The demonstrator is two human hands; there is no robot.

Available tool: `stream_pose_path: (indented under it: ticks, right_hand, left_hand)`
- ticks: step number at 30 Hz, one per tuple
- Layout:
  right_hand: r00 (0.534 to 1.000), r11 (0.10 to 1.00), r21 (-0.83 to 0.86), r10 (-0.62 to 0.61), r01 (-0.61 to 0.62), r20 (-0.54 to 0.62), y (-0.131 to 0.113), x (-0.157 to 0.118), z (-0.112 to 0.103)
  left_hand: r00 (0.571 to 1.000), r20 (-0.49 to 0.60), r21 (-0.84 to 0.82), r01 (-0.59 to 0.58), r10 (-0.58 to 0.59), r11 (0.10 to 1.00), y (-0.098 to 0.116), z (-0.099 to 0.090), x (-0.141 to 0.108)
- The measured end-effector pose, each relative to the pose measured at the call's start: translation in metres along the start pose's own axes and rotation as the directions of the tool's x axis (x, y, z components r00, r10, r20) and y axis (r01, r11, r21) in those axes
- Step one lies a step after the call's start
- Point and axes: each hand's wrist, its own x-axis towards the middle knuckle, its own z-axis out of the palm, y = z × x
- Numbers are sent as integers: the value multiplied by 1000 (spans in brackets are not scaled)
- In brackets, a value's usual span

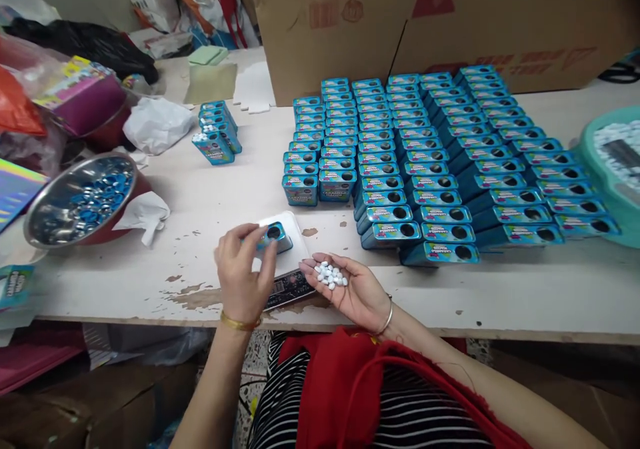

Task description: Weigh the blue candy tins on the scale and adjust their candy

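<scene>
My left hand (243, 272) has its thumb and fingers closed around the left end of a small blue tin (285, 241) with a round opening in its top. This tin rests on the white plate of a flat digital scale (299, 236), whose black display panel (287, 290) is partly hidden by my hands. Palm up, my right hand (357, 292) is cupped just right of the scale and carries a small heap of white candies (331, 274). Whether any candies are inside the tin on the scale cannot be seen.
Rows of blue tins (433, 176) with dark openings fill the table's right side before a cardboard box (440, 22). A few tins (215, 146) topped with white candies stand left. A metal bowl (45, 212) holds blue-silver lids; a green basin (587, 176) holds white candies.
</scene>
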Motion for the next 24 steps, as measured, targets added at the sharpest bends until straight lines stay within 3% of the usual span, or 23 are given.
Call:
stream_pose_path:
  ticks: [2, 4, 6, 8, 12, 15, 19, 22, 24]
  right_hand:
    - [1000, 1000, 26, 16, -17, 18, 1, 0, -1]
    - [1000, 999, 46, 13, -13, 15, 2, 0, -2]
    - [1000, 998, 58, -5, 6, -12, 4, 0, -3]
    - [999, 997, 71, -8, 11, -31, 6, 0, -4]
    - [1000, 995, 103, 8, -8, 7, 7, 2, -7]
    - [1000, 990, 138, 2, -3, 9, 7, 3, -6]
    - [1000, 988, 155, 11, -13, 13, 7, 3, 0]
    - [998, 994, 95, 50, -52, 23, 8, 3, 3]
    - [999, 997, 63, 53, -54, 9, 8, 3, 2]
  left_hand:
    - [974, 192, -153, -88, 117, 984, 12, -1, -7]
    - [890, 398, -241, -132, 222, 962, 24, 3, -14]
    - [823, 522, -231, -116, 224, 966, 32, 10, -21]
    - [803, 568, -199, -80, 182, 977, 36, 19, -25]
    - [821, 547, -181, -75, 164, 981, 40, 32, -29]
    - [850, 492, -252, -67, 188, 965, 41, 31, -27]
    - [924, 350, -308, -39, 151, 951, 33, 13, -8]
    - [974, 215, -198, -31, 75, 980, 18, -4, 13]
    - [977, 207, -120, -21, 46, 993, 7, -10, 24]
